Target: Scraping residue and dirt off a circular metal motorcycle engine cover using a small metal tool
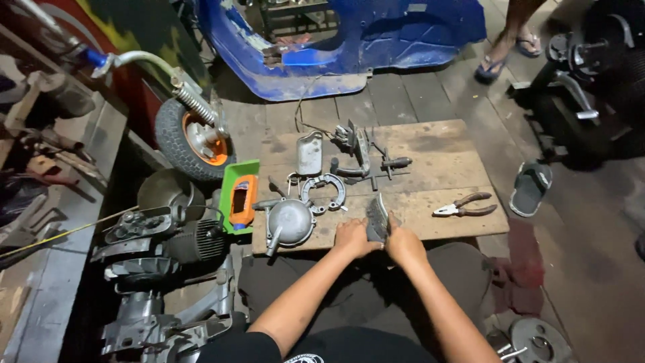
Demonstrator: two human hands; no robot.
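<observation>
My left hand (353,236) and my right hand (403,242) are both closed around a small grey ribbed metal part (377,216) at the near edge of a wooden board (440,158). The part stands upright between my hands, with its top sticking out above the fingers. On the board just left of my hands lies a round grey metal cover (289,222). Beyond it rest a curved brake shoe ring (323,191), a flat grey plate (310,153) and a metal bracket assembly (363,158).
Pliers with brown handles (465,206) lie on the board's right side. A green and orange pack (240,196) and an engine block (168,242) sit to the left. A small wheel on a fork (193,138), a blue scooter body (349,40), a sandal (531,187) and another person's feet (507,50) lie beyond.
</observation>
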